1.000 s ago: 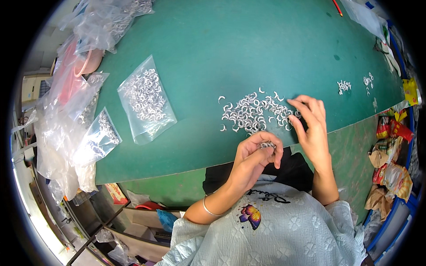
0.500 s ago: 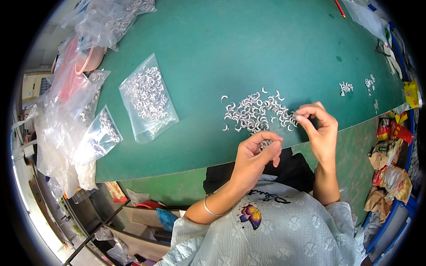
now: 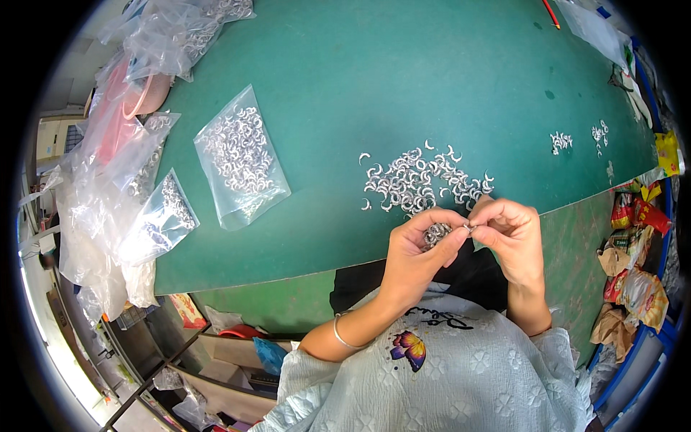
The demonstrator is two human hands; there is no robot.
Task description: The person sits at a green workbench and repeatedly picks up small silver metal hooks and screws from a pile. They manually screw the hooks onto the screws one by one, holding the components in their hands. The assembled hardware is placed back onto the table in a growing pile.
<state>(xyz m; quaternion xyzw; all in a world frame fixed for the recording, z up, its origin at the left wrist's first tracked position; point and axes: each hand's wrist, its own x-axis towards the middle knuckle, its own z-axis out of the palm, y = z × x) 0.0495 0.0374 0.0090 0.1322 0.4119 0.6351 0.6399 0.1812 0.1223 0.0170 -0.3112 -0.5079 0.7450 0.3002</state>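
My left hand (image 3: 419,248) is closed around a clump of small silvery curved metal pieces (image 3: 436,235), which shows between its thumb and curled fingers. Its thumb and index fingertips meet those of my right hand (image 3: 512,237), which pinches one small metal piece (image 3: 469,228) between thumb and forefinger. Both hands are over the table's near edge. Just beyond them a loose pile of crescent-shaped metal pieces (image 3: 410,180) lies spread on the green table (image 3: 324,86). The fingertips partly hide the piece between them.
Left of the pile lies a clear bag of metal pieces (image 3: 245,155). More plastic bags (image 3: 101,209) and a pink basket (image 3: 151,97) crowd the left edge. Two small clusters (image 3: 561,142) of pieces sit at the right. A red pencil (image 3: 551,14) lies far right.
My right hand has moved from the pile's right side down and left to my left hand, bringing a metal piece. My left hand has stayed nearly in place, still holding its clump.
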